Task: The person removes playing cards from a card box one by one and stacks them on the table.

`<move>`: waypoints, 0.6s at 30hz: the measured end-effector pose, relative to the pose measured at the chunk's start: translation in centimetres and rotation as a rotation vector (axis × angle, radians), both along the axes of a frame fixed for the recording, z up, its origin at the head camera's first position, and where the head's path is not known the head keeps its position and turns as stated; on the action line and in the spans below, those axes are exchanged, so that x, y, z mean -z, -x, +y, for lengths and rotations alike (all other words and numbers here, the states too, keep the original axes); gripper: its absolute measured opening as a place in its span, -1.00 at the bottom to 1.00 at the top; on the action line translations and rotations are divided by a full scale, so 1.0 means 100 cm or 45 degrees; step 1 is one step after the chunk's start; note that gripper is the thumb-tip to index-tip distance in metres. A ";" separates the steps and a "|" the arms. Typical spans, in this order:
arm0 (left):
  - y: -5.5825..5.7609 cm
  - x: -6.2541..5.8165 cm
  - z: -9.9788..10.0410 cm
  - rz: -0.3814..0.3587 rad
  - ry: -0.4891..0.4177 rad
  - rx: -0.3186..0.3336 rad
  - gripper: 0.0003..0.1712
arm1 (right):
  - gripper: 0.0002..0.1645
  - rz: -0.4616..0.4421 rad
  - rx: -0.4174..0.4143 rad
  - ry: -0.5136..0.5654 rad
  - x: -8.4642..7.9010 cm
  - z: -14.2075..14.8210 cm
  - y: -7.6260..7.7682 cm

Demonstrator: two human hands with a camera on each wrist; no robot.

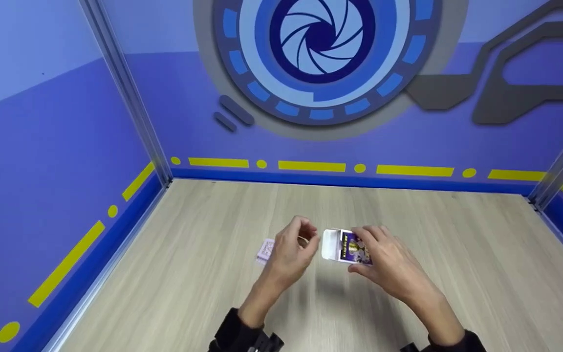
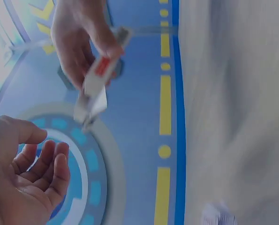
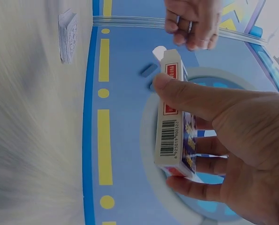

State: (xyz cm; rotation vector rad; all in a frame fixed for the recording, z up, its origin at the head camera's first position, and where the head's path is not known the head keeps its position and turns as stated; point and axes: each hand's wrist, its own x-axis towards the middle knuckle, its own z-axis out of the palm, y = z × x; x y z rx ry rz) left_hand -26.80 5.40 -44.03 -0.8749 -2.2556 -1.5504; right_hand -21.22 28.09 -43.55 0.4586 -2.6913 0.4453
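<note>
My right hand (image 1: 391, 261) grips a small playing-card box (image 1: 352, 248) above the table, thumb along one narrow side and fingers on the other. The box has a purple printed face, and its white end flap (image 1: 330, 244) stands open toward my left hand. A barcode and red print show on the box's side (image 3: 168, 136) in the right wrist view. My left hand (image 1: 289, 254) hovers just left of the flap, fingers loosely curled with nothing between them. Behind it, partly hidden in the head view, a deck of cards (image 1: 265, 249) lies on the table; the right wrist view shows this stack (image 3: 69, 37) more fully.
The wood-grain table (image 1: 203, 215) is bounded by a blue back wall (image 1: 164, 112) and a blue left wall (image 1: 42, 171), with a metal corner post (image 1: 132, 93) between them. Another post (image 1: 562, 161) stands at the right back corner.
</note>
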 end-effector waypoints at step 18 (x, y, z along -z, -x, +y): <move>-0.009 0.008 0.013 -0.235 -0.031 0.150 -0.70 | -0.06 0.209 -0.107 -0.036 -0.002 -0.007 -0.003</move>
